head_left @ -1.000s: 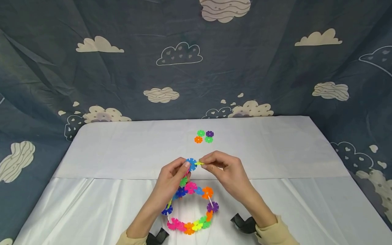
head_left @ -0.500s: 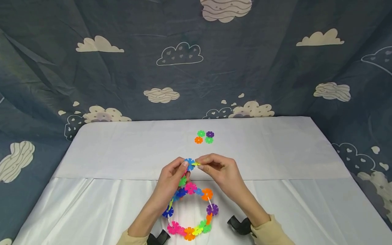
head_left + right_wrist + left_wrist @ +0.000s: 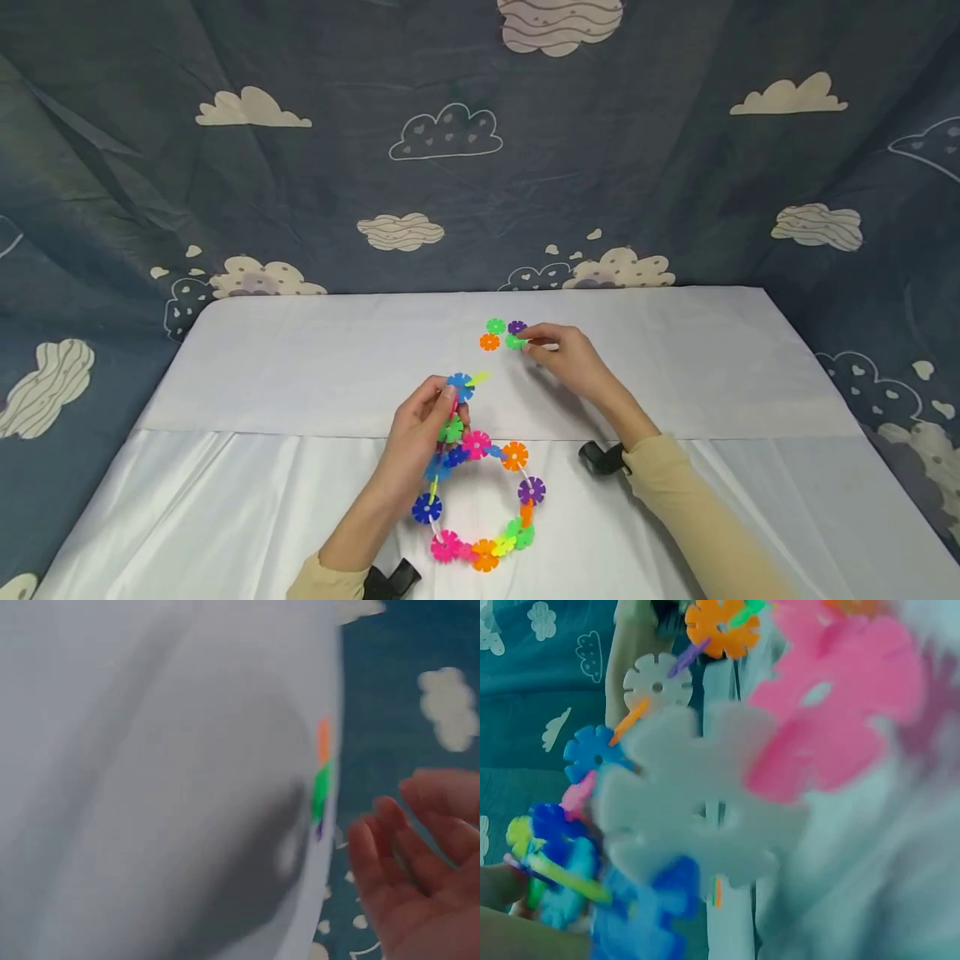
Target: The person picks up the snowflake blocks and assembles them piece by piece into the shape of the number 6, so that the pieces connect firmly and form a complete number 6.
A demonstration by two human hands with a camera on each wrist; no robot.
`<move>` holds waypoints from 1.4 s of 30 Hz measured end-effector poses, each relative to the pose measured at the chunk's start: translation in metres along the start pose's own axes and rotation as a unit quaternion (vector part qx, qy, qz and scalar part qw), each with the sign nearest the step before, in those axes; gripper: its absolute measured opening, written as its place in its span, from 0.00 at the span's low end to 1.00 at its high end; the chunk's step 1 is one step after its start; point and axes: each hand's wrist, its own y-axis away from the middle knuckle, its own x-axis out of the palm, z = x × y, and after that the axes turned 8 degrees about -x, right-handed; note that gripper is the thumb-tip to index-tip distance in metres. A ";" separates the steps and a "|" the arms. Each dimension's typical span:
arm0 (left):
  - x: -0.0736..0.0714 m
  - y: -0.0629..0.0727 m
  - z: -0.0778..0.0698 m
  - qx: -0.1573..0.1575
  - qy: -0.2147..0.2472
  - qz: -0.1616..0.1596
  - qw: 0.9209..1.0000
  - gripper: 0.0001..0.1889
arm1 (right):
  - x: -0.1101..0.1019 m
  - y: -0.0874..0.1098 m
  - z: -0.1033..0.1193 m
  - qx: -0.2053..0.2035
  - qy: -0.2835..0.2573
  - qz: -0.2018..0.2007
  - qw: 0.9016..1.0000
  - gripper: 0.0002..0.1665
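Observation:
My left hand (image 3: 414,429) pinches a chain of interlocked snowflake discs near one end, by a light blue disc (image 3: 461,387) with a yellow disc (image 3: 478,379) slotted into it. Below it the chain curves into a ring; its orange disc (image 3: 485,556) is at the near side. In the left wrist view, a blurred white disc (image 3: 660,795) and pink disc (image 3: 847,697) of the chain fill the foreground. My right hand (image 3: 566,358) reaches over the loose discs, fingertips by a green disc (image 3: 513,342) and a purple disc (image 3: 517,327). In the right wrist view its fingers (image 3: 367,847) are spread, holding nothing.
Another green disc (image 3: 496,326) and an orange disc (image 3: 490,342) lie in the same small group. A white cloth (image 3: 300,367) covers the table. Behind hangs a dark cloud-patterned curtain (image 3: 337,183). Black straps (image 3: 602,458) are at both wrists.
My right hand has let go of the yellow disc, now fixed to the blue one, and moved forward to the loose discs. My left hand still holds the chain, slightly shifted.

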 end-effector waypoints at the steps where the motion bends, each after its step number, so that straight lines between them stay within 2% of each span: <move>1: 0.001 0.000 0.001 -0.004 -0.002 0.000 1.000 0.18 | -0.003 -0.008 -0.004 -0.001 0.020 0.004 1.000 0.14; 4: 0.003 -0.001 0.004 -0.012 0.007 -0.003 1.000 0.18 | -0.009 -0.029 -0.013 -0.003 0.064 0.021 0.998 0.16; 7: 0.006 -0.001 0.006 -0.020 0.037 -0.006 0.999 0.17 | -0.012 -0.046 -0.020 -0.009 0.084 0.058 0.995 0.18; 12: 0.009 -0.001 0.011 -0.033 0.091 -0.016 0.995 0.17 | -0.005 -0.061 -0.031 -0.022 0.119 0.118 0.986 0.22; 17: 0.010 -0.002 0.013 -0.045 0.102 -0.019 0.994 0.18 | -0.002 -0.063 -0.036 -0.028 0.144 0.120 0.982 0.21; 22: 0.009 -0.004 0.013 -0.047 0.091 -0.026 0.994 0.17 | -0.002 -0.062 -0.035 -0.008 0.141 0.106 0.984 0.16; 28: 0.008 -0.006 0.015 -0.054 0.096 -0.032 0.993 0.18 | -0.003 -0.050 -0.028 0.000 0.136 0.073 0.988 0.08; 32: 0.007 -0.007 0.016 -0.057 0.101 -0.030 0.993 0.16 | -0.005 -0.034 -0.015 0.004 0.124 0.050 0.991 0.09; 37: 0.006 -0.007 0.016 -0.058 0.102 -0.029 0.993 0.15 | -0.010 -0.005 0.010 -0.003 0.023 0.019 1.000 0.12; 42: 0.007 -0.006 0.014 -0.057 0.099 -0.031 0.993 0.15 | -0.007 0.031 0.033 -0.020 -0.099 0.008 0.995 0.11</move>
